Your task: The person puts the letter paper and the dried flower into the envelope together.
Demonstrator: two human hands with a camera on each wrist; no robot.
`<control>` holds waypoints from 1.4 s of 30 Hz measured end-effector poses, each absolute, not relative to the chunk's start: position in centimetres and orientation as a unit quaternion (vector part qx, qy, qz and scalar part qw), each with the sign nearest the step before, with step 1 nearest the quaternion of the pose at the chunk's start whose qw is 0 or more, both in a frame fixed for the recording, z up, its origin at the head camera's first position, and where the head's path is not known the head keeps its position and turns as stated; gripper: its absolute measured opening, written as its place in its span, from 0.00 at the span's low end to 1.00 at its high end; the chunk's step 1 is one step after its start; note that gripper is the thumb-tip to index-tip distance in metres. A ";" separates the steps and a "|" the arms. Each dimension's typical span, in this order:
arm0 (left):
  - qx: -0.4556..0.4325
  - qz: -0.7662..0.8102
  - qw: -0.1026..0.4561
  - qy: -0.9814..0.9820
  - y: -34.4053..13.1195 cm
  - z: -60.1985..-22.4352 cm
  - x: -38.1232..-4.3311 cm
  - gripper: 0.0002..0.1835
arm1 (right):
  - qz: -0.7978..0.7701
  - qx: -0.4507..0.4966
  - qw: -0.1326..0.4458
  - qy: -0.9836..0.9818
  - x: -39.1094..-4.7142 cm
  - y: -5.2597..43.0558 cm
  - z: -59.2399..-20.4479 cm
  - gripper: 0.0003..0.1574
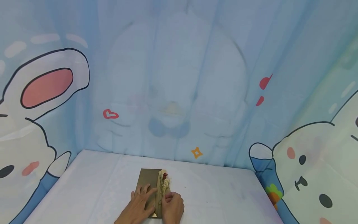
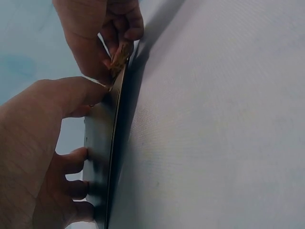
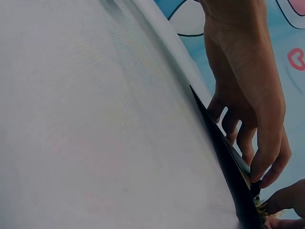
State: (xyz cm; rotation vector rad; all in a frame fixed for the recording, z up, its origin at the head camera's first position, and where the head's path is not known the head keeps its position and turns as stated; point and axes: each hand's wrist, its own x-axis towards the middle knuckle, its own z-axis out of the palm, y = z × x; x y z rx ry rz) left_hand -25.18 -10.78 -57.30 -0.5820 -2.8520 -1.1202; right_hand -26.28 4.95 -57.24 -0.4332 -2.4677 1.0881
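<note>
A flat, thin bronze-brown card or panel (image 1: 149,176) lies on the table. Along its right side runs a small bunch of dried flowers (image 1: 166,183), with dark red and pale cream blossoms and a brownish strip beside the stems. Spread over the panel, my left hand (image 1: 139,203) rests its fingertips on the surface. At the lower right edge, my right hand (image 1: 172,207) pinches the lower part of the bunch between thumb and fingers. In the left wrist view, brownish material (image 2: 121,58) shows between the right hand's fingers; the exact grip is partly hidden.
A white cloth covers the table (image 1: 218,193). Behind it hangs a light blue curtain (image 1: 173,62) printed with cartoon animals, which also comes down at both sides. Tiny dark specks dot the cloth right of the hands.
</note>
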 end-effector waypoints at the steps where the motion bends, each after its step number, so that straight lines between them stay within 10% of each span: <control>1: -0.187 -0.360 0.013 -0.914 -10.8 -57.3 -25.2 0.29 | 0.388 -0.149 0.199 -0.888 -26.3 4.9 -57.2 0.12; 20: -0.198 -0.350 0.027 -0.915 -11.0 -57.2 -25.1 0.29 | 0.432 -0.041 0.158 -0.887 -25.9 4.4 -56.1 0.03; 26: -0.200 -0.352 0.015 -0.914 -11.0 -57.4 -25.3 0.30 | 0.413 0.012 0.174 -0.894 -26.7 5.0 -56.9 0.20; 42: -0.209 -0.361 0.009 -0.909 -11.3 -57.6 -25.8 0.34 | 0.340 0.052 0.163 -0.925 -27.6 4.3 -58.3 0.20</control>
